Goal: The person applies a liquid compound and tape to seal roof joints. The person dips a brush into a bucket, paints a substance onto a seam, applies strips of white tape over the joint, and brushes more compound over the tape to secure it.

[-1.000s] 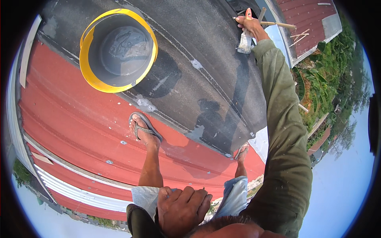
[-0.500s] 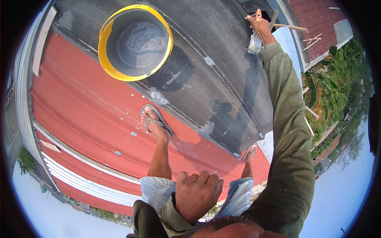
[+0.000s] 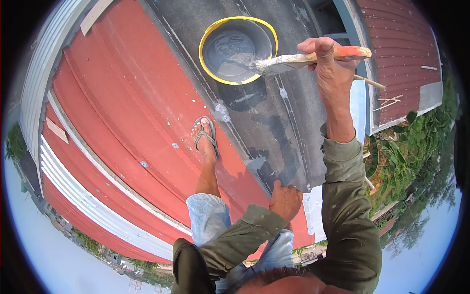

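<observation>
My right hand grips a paintbrush with an orange-tipped handle and pale, paint-caked bristles. Its bristles point left, overlapping the near right rim of a yellow-rimmed bucket; I cannot tell whether they touch it. Grey liquid or residue coats the bucket's inside, and the bucket rests on the dark roof. My left hand hovers low over my lap, fingers curled in, with nothing seen sticking out of it; its palm is hidden.
Red ribbed roofing meets a dark grey strip with seams and whitish patches. My sandalled foot stands on the red part. At right are a white sheet, a wooden stick, an opening beside another red roof, and greenery.
The paintbrush and my right hand have come nearer and now lie close to the bucket in view. My left hand has moved up and right. The view has shifted, placing the bucket farther right.
</observation>
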Motion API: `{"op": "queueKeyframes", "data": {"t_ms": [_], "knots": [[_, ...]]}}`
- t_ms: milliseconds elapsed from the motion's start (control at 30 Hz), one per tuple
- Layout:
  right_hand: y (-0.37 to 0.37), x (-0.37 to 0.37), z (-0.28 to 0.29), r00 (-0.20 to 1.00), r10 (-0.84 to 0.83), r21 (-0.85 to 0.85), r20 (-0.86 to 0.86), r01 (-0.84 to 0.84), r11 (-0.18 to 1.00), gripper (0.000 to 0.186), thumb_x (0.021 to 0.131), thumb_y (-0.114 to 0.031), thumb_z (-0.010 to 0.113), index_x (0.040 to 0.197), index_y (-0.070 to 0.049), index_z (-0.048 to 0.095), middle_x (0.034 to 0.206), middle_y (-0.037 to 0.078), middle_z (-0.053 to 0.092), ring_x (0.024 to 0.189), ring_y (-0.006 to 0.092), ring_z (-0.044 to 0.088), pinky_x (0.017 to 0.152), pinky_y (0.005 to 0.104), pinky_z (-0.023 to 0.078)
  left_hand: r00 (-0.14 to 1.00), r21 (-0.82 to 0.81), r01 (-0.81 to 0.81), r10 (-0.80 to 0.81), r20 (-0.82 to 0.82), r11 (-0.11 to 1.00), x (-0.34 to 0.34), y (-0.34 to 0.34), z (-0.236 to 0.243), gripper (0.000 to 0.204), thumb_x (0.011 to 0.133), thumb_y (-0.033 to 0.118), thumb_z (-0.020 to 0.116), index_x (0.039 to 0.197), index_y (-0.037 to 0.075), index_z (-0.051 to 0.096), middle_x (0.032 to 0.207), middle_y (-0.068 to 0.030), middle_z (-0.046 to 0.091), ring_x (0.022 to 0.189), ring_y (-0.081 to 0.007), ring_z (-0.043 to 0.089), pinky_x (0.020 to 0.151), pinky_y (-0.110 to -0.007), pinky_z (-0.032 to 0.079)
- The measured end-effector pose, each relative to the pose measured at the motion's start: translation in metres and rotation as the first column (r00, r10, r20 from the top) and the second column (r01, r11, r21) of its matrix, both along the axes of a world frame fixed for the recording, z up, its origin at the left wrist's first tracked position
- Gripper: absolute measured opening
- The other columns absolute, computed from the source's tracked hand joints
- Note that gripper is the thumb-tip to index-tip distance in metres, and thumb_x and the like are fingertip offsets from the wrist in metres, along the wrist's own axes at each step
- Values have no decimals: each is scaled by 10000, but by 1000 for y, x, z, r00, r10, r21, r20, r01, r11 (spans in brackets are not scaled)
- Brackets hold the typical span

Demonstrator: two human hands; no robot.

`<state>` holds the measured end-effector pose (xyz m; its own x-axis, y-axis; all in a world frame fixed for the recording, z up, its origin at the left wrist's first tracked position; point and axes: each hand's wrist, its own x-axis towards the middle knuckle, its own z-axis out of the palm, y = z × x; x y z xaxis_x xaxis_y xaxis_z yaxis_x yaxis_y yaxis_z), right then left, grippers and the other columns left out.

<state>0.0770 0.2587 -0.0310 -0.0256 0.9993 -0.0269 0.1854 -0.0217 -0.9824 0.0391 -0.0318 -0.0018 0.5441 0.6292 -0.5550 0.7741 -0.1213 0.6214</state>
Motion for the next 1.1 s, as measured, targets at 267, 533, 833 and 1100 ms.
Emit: {"op": "queueKeyframes", "data": {"t_ms": [267,533,833,1100], "knots": [[21,-85,-96,746,175,203,642,-386,900,449,688,-496,767,613,-70,648,585,29,622,477,178,558,490,269,448,998,-214,56,-48,41,975,5,21,7,175,855,172,522,949,112,657,855,-67,642,789,-187,633,813,-409,339],[28,-105,-144,644,135,237,753,-456,857,547,698,-595,702,600,-71,576,543,92,548,522,306,541,504,380,431,997,-206,34,-46,-55,978,-3,39,22,163,844,116,521,905,140,670,864,-44,644,805,-170,626,822,-386,324],[25,-108,-133,599,181,153,780,-463,873,541,741,-600,669,604,-81,604,575,80,588,550,289,576,523,379,456,998,-194,-15,2,-64,981,-3,34,21,181,847,73,494,910,136,652,801,-47,646,802,-164,619,834,-380,329],[-6,-95,-70,961,35,-13,274,-33,999,448,734,-466,785,678,-34,680,595,4,616,590,56,578,519,221,437,989,-191,-144,134,-64,971,22,-7,-19,187,860,145,474,894,138,657,827,-41,656,822,-181,626,894,-392,311]]}}
